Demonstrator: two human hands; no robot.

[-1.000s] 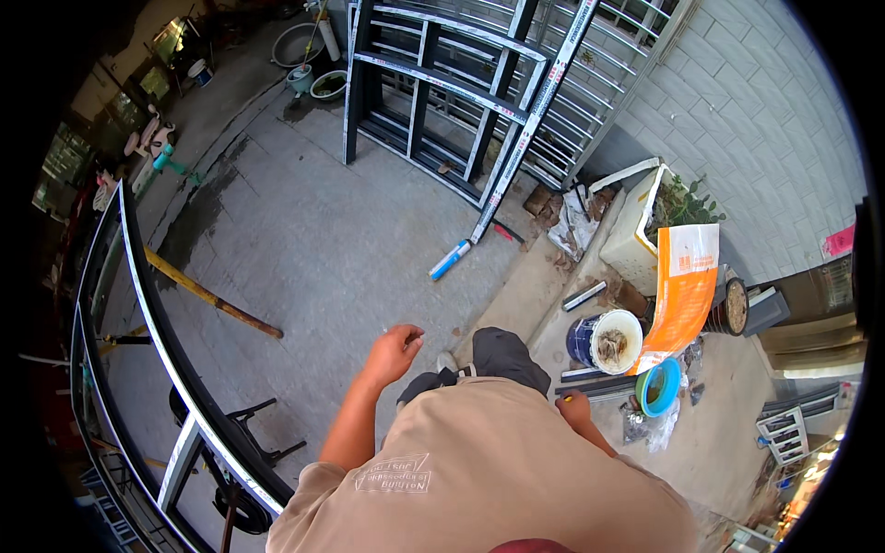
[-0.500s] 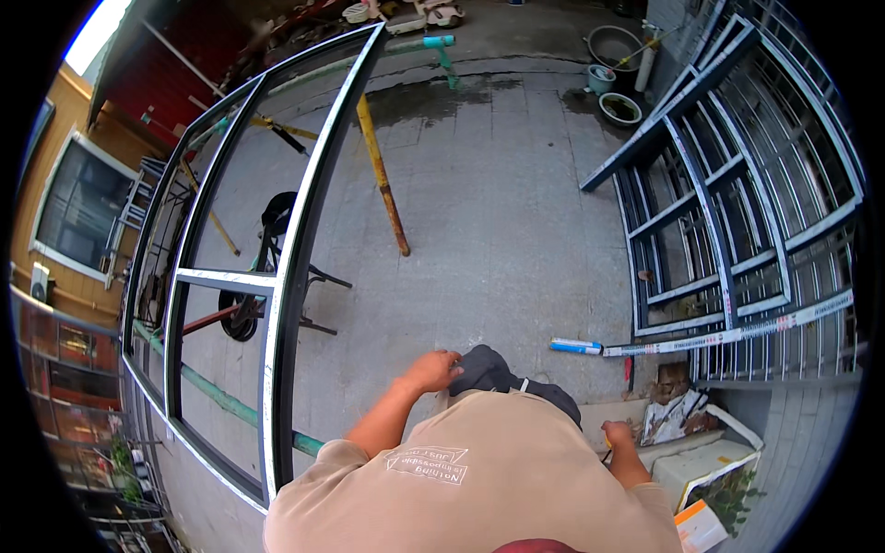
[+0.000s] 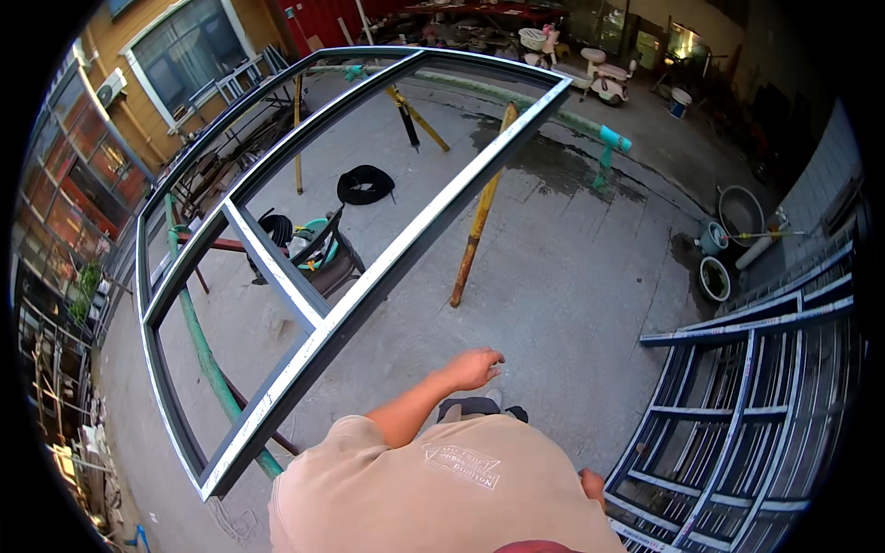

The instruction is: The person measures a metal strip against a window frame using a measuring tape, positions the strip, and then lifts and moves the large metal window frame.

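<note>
My left hand (image 3: 475, 369) hangs in front of my body with its fingers loosely apart and nothing in them. A large dark window frame (image 3: 327, 320) with pale outer faces lies raised on supports to my left. Its near long bar runs beside my left arm, apart from the hand. My right hand (image 3: 592, 484) shows only in part at my right side, mostly behind my shirt. Its fingers are hidden. Further right, several metal frames (image 3: 742, 405) lean together in a stack.
A rusty yellow support leg (image 3: 477, 226) and a green pipe (image 3: 207, 369) stand under the frame. Beyond them are a black coil (image 3: 366, 184) and a chair (image 3: 336, 267). Basins (image 3: 714, 278) sit at the right wall, and a pink scooter (image 3: 607, 78) is parked at the back.
My view has swung to the left, bringing the window frame more fully into sight. My left hand has come away from my dark trousers. The blue tube on the floor has left the view.
</note>
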